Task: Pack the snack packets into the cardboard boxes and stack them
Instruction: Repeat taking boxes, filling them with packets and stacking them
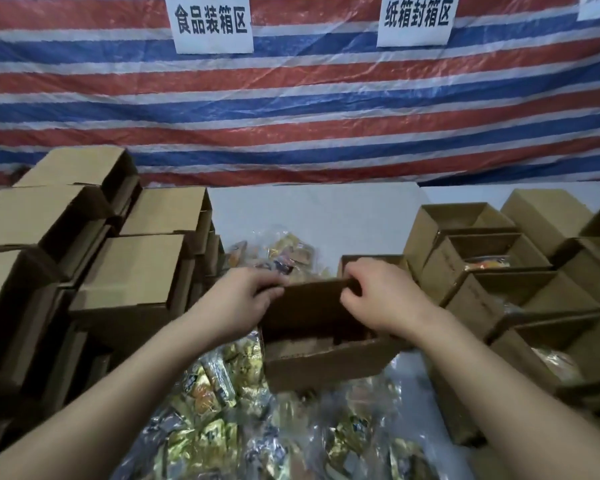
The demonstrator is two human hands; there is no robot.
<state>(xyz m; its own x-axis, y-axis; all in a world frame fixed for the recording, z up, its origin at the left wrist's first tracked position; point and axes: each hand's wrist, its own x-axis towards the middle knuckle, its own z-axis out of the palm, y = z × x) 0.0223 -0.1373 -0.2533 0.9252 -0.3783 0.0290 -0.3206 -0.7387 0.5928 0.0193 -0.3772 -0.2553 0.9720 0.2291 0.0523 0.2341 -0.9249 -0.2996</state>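
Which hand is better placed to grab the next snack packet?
Left, probably. The left hand holds the box edge directly above the snack packets; the right hand is nearer the open boxes.

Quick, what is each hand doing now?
Left hand: grips the box flap's left end.
Right hand: grips the flap's right end.

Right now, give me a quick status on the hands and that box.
Both grips on the cardboard box: left hand, right hand pinching its raised flap. Snack packets heaped below. Nothing blocking.
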